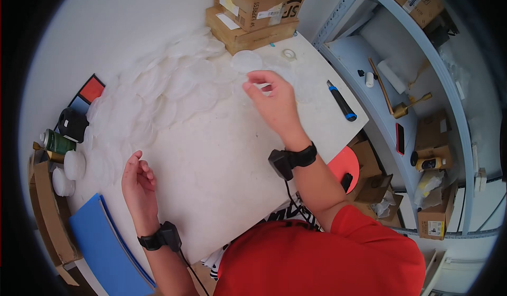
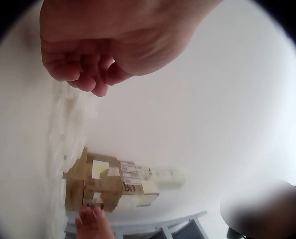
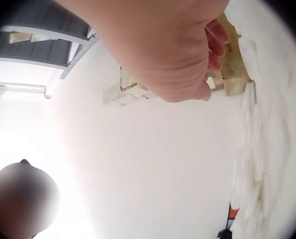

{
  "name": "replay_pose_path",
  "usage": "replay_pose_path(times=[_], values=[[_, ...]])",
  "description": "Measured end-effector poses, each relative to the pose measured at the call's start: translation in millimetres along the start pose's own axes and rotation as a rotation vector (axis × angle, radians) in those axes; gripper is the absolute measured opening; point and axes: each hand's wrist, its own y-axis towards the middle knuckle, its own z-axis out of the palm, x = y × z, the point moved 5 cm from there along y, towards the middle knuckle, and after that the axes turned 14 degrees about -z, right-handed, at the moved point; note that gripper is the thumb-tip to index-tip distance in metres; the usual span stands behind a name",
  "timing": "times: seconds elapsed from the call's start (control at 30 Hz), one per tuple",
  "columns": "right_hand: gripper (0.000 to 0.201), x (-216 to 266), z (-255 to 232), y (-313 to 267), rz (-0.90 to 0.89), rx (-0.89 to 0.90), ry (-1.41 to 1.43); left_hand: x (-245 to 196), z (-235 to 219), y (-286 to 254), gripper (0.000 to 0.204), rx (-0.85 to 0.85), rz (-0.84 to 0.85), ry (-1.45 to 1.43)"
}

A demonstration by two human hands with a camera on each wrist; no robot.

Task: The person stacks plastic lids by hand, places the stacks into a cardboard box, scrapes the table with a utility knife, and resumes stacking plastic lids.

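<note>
Many translucent white discs (image 1: 195,77) lie overlapping in a broad pile along the wall side of the white table (image 1: 211,190). The right hand (image 1: 274,103) is over the table near a single round disc (image 1: 246,61), its fingers bent and thumb apart, with nothing visible between them. Beside the pile's near edge, the left hand (image 1: 140,190) hangs with loosely curled fingers and holds nothing. In the left wrist view the left hand (image 2: 113,40) shows curled, empty fingers. The right wrist view shows the right hand (image 3: 173,55) with its fingertips partly hidden behind the palm.
Cardboard boxes (image 1: 259,16) stand at the table's far end, near a tape roll (image 1: 288,54). A blue-black cutter (image 1: 342,101) lies at the right edge. At left are a blue folder (image 1: 108,248), a green can (image 1: 58,142) and stacked white discs (image 1: 74,165). Metal shelving (image 1: 422,37) stands right.
</note>
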Motion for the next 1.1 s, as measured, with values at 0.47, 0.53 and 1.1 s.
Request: replay_pose_path(times=[0.47, 0.53, 1.1], values=[[0.097, -62, -109, 6, 0.124, 0.479, -0.767, 5, -30, 8, 0.015, 0.07, -0.059, -0.264], [0.098, -65, -106, 8, 0.119, 0.507, -0.787, 7, -31, 11, 0.015, 0.077, -0.071, -0.264], [0.097, -55, -79, 19, 0.002, 0.458, -0.631, 10, -31, 13, 0.013, 0.075, -0.102, -0.255]])
